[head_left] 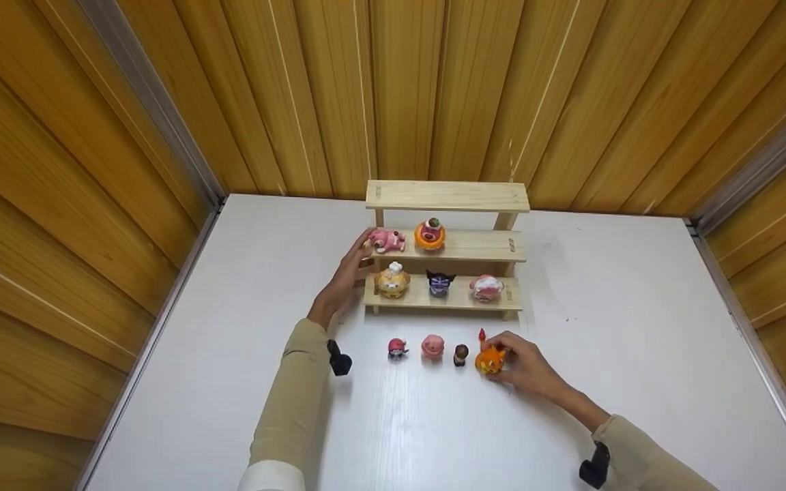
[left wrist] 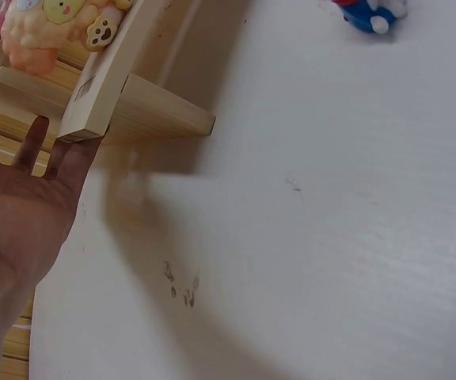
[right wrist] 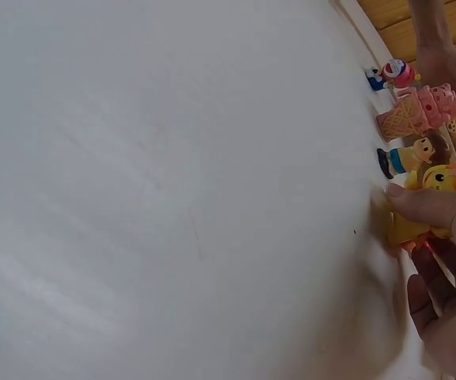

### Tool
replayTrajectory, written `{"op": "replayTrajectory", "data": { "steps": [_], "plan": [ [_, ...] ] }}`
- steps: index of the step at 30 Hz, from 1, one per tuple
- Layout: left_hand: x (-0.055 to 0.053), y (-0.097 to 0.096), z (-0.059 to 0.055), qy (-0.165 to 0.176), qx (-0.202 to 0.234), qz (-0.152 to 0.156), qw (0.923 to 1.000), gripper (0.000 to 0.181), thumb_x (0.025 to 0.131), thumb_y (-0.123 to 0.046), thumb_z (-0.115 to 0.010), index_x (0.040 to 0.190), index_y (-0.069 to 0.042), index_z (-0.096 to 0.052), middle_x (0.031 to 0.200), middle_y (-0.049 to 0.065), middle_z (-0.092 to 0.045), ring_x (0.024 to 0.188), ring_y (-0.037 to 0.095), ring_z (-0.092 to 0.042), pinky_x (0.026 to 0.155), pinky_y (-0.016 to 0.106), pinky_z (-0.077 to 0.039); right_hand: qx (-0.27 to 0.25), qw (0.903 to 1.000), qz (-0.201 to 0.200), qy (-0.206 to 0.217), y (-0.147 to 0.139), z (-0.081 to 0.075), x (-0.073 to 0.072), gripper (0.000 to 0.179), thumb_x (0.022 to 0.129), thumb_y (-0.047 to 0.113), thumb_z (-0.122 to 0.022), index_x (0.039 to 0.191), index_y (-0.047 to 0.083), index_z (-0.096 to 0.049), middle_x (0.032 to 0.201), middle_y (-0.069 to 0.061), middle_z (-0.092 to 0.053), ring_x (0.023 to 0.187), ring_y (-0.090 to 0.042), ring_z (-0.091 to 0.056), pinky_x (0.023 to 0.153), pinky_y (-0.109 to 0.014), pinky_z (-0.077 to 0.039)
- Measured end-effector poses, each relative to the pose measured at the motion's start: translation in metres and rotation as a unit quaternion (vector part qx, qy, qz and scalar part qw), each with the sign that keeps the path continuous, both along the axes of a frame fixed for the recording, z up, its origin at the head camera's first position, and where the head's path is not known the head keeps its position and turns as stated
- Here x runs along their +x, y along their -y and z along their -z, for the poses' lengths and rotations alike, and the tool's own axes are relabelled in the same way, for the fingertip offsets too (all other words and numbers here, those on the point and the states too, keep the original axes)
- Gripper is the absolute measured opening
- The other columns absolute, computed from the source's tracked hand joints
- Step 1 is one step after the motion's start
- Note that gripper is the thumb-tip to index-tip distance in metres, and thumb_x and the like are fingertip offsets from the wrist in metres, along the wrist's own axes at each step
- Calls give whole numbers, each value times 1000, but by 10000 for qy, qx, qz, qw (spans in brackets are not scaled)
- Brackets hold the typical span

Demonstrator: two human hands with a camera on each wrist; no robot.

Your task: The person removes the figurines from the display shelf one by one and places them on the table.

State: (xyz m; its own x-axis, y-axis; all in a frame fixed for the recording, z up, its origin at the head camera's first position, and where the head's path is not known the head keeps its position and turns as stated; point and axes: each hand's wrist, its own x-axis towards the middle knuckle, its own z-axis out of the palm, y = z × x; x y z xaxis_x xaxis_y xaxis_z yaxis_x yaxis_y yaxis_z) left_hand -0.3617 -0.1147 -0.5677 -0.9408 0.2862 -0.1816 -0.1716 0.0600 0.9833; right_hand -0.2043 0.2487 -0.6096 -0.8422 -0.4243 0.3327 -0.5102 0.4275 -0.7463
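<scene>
My left hand [head_left: 344, 276] is at the left end of a three-tier wooden shelf [head_left: 447, 196]. In the left wrist view its fairly straight fingers touch the end of the lower board [left wrist: 93, 111]. My right hand [head_left: 526, 365] pinches an orange and yellow figurine [head_left: 489, 360] with a red-tipped tail, thumb on one side and fingers on the other. It is at the right end of a front row: a small brown-haired figurine [head_left: 460, 354], a pink figurine [head_left: 432, 347] on a waffle-cone base and a red-topped blue figurine [head_left: 397, 348].
On the middle tier are a pink lying figurine [head_left: 387, 240] and an orange ring-shaped figurine [head_left: 430, 234]. The bottom tier bears a chef-hatted figurine [head_left: 392, 281], a dark purple figurine [head_left: 439, 284] and a pink-white figurine [head_left: 486, 288]. Wood-panel walls [head_left: 406, 88] enclose the white table [head_left: 638, 314].
</scene>
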Motion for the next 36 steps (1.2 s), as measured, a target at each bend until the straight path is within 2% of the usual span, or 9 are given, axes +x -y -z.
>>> {"op": "replayTrajectory", "data": {
  "steps": [5, 8, 14, 17, 21, 23, 25, 31, 36],
  "plan": [
    [-1, -1, 1, -3, 13, 16, 10000, 58, 107, -47, -37, 163, -42, -21, 171, 6, -22, 151, 44, -32, 118, 65, -30, -68, 9996, -264, 112, -2, -1, 0, 47, 71, -3, -89, 112, 5, -68, 105, -10, -69, 96, -12, -61, 88, -12, -47],
    [-2, -1, 1, -23, 58, 17, 10000, 58, 107, -44, -37, 163, -41, -21, 171, 5, -20, 151, 44, -31, 119, 65, -27, -50, 9988, -399, 274, -5, -3, 1, 47, 72, -1, -89, 114, 5, -68, 105, -10, -69, 95, -11, -61, 86, -14, -49],
    [0, -1, -1, 59, 6, -15, 10000, 58, 107, -47, -37, 162, -43, -21, 171, 7, -21, 151, 44, -32, 115, 65, -36, 9, 9987, -437, 249, -6, -6, 2, 46, 71, -9, -86, 113, -4, -68, 105, -17, -69, 92, -20, -63, 83, -15, -51],
    [-1, -1, 0, 88, 18, -2, 10000, 58, 107, -46, -37, 162, -43, -20, 170, 8, -22, 151, 44, -32, 114, 64, -36, -42, 9990, -399, 180, -1, -15, 6, 43, 72, -14, -84, 111, -7, -68, 104, -21, -69, 91, -27, -63, 81, -17, -52],
    [-1, -1, 1, 121, -20, -8, 9999, 60, 106, -46, -36, 163, -43, -18, 170, 7, -22, 152, 43, -30, 116, 66, -33, -78, 9994, -283, 209, 6, -32, 12, 42, 71, -14, -83, 110, -7, -68, 103, -21, -70, 90, -28, -63, 79, -22, -53],
    [-2, -1, 1, 129, -31, -27, 9999, 60, 106, -46, -37, 163, -43, -18, 171, 7, -22, 153, 43, -29, 117, 68, -30, -70, 9995, -237, 188, 8, -36, 12, 43, 71, -14, -84, 110, -6, -69, 103, -21, -70, 90, -28, -63, 78, -25, -54],
    [-3, -1, 0, 163, -22, -43, 9999, 60, 105, -47, -37, 162, -44, -19, 171, 5, -21, 153, 43, -28, 118, 69, -26, -46, 9997, -191, 165, 8, -32, 10, 44, 70, -14, -84, 110, -6, -69, 103, -21, -70, 89, -27, -63, 77, -28, -54],
    [-3, -2, 0, 135, -51, -24, 9999, 58, 106, -49, -37, 162, -45, -20, 171, 4, -21, 153, 43, -28, 117, 69, -27, 54, 9998, -79, 176, -2, -7, 2, 50, 70, -9, -87, 116, -6, -67, 106, -19, -69, 88, -22, -62, 73, -34, -54],
    [-2, -1, 0, 113, -77, -24, 9999, 57, 107, -48, -36, 162, -44, -21, 172, 5, -20, 152, 44, -29, 116, 69, -29, 213, 9977, -102, 631, -14, -7, 1, 57, 76, 6, -88, 127, 1, -65, 113, -13, -69, 91, -24, -64, 78, -35, -57]
  ]
}}
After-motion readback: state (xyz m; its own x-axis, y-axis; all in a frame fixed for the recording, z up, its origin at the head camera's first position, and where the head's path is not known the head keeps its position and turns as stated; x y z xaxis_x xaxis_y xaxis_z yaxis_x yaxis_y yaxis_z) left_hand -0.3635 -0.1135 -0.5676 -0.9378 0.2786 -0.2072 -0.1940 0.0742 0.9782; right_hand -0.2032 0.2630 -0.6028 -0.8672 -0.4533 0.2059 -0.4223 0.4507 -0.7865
